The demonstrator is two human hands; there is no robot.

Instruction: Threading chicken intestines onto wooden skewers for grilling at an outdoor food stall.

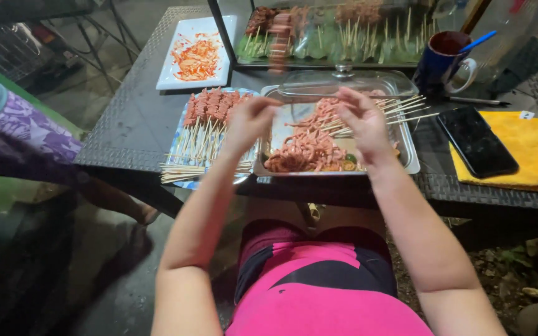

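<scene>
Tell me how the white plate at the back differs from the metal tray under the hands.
The white plate is flat, with only reddish sauce smears; the metal tray is deeper and heaped with raw pink meat and some skewers. The plate sits at the table's far left; the tray lies near the front edge, beneath the left hand and right hand. Both are rectangular and rest on the dark table.

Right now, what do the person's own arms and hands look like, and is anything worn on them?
Both forearms are bare from the elbow down: no sleeves reach them, and no gloves, watch, bracelet or rings show. The left hand and right hand are uncovered, fingers blurred. Lower in the view, the person wears a bright pink top with a black panel across it.
</scene>
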